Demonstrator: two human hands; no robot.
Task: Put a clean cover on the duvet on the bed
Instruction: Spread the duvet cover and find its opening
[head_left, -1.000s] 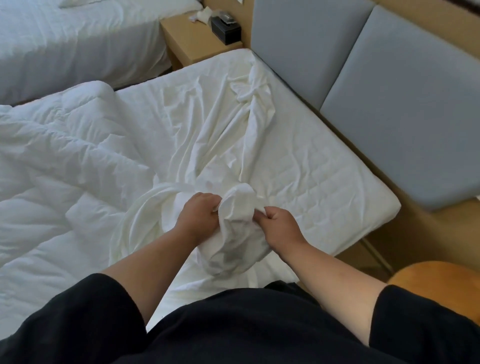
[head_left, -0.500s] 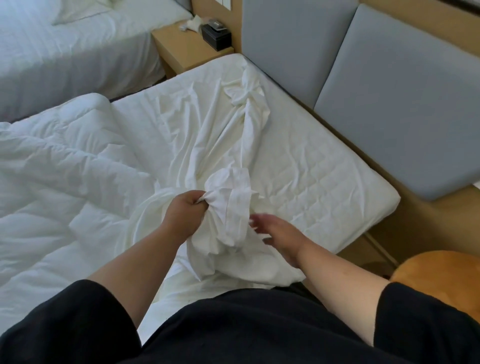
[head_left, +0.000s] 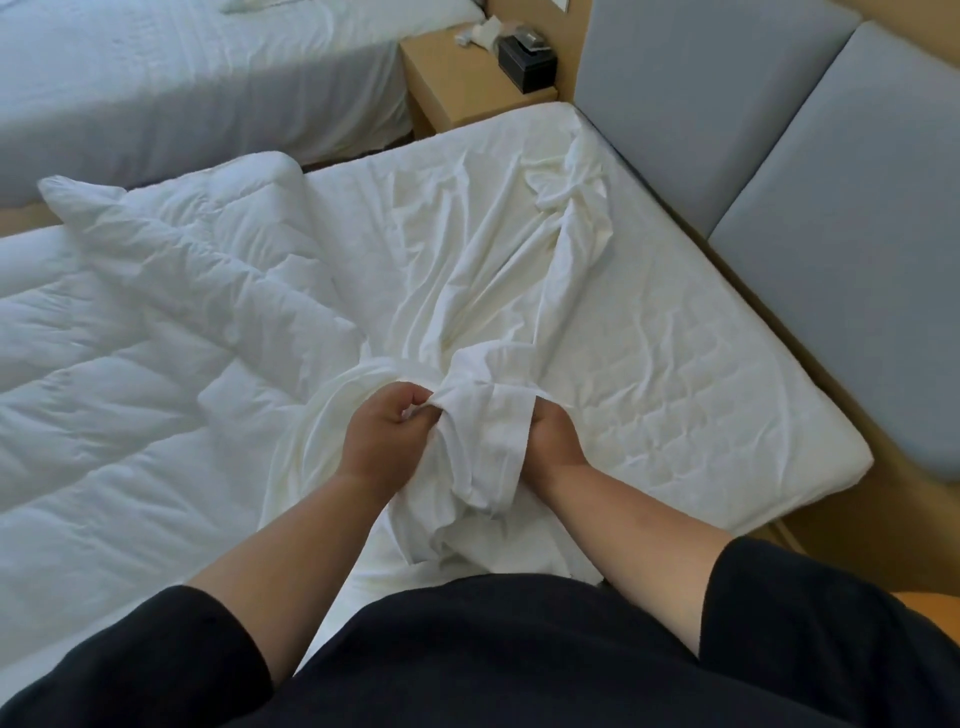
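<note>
From the head camera, the white cover (head_left: 483, 332) lies bunched into a long rope across the bed (head_left: 701, 395), its long axis running from the near edge toward the far corner by the grey headboard (head_left: 691, 104). The left hand (head_left: 382, 431) pinches a fold of its near end; the right hand (head_left: 553, 436) grips the same gathered end just beside it. The duvet (head_left: 130, 364) lies rumpled over the bed's left side, touching the cover.

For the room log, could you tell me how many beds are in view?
2: the near bed under the hands, and a second bed at upper left, beyond the nightstand.
</note>
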